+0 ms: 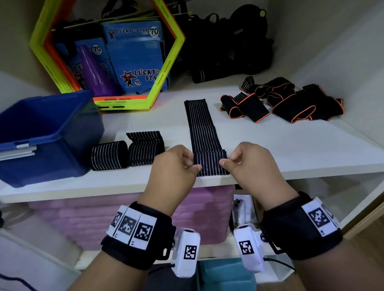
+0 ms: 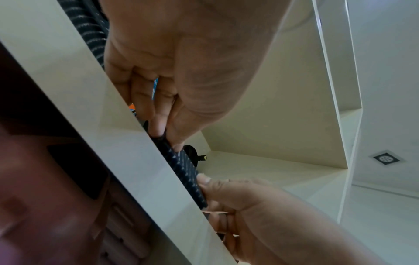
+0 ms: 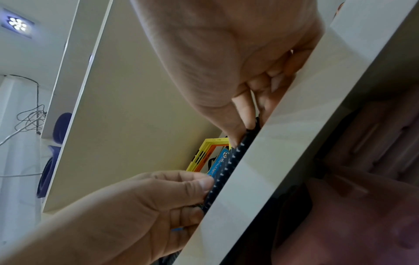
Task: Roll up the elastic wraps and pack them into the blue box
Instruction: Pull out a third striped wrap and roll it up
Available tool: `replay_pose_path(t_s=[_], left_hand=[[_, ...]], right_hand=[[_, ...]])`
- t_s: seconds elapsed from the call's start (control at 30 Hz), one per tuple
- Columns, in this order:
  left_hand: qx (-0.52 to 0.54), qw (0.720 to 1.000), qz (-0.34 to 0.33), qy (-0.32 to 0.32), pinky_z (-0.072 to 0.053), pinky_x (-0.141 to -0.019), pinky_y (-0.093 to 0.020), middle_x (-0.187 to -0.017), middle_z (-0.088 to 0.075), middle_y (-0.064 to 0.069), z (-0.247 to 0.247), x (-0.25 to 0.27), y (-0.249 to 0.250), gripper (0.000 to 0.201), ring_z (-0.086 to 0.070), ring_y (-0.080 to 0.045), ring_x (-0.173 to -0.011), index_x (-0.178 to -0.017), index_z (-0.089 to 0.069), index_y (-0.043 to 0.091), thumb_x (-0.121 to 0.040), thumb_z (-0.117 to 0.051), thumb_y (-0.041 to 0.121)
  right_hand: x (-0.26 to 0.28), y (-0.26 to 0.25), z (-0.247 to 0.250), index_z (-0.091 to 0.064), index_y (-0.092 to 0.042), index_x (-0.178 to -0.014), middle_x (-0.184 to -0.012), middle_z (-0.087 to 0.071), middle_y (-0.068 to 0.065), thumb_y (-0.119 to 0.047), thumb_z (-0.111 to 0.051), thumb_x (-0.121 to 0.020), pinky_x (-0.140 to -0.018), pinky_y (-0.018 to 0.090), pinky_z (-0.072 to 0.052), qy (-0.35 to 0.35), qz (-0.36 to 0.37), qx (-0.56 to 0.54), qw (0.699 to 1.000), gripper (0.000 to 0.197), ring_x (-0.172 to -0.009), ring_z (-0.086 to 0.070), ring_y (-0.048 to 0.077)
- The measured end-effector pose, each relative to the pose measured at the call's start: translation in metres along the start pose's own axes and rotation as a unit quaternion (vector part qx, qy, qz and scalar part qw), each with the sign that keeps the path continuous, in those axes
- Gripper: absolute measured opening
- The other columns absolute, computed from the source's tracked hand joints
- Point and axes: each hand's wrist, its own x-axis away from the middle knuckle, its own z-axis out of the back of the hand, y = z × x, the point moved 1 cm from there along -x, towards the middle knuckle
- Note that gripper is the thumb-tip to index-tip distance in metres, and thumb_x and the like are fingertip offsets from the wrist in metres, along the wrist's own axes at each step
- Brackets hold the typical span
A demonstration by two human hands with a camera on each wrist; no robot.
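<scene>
Both hands pinch the folded near end of a striped wrap (image 1: 202, 132) at the shelf (image 1: 274, 146) edge: left hand (image 1: 173, 167) on its left side, right hand (image 1: 251, 163) on its right. Two rolled wraps (image 1: 126, 153) lie beside the blue box (image 1: 45, 137).

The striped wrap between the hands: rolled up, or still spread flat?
Mostly spread: the striped wrap lies flat along the shelf; only its near end is folded over.
</scene>
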Motion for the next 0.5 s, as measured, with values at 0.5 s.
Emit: replay_pose_path(t_s=[0.5], left_hand=[[-0.072, 0.983, -0.166, -0.032, -0.036, -0.099, -0.019, -0.123, -0.072, 0.001, -0.011, 0.002, -0.007, 0.024, -0.064, -0.016, -0.114, -0.115, -0.075, 0.014, -0.095, -0.063, 0.012]], right_hand=[[0.004, -0.005, 0.0, -0.062, -0.028, -0.125, -0.123, -0.063, -0.008, -0.056, -0.055, -0.082, -0.093, 0.047, -0.049, -0.081, 0.072, 0.061, 0.992, 0.052, -0.107, -0.059, 0.022]])
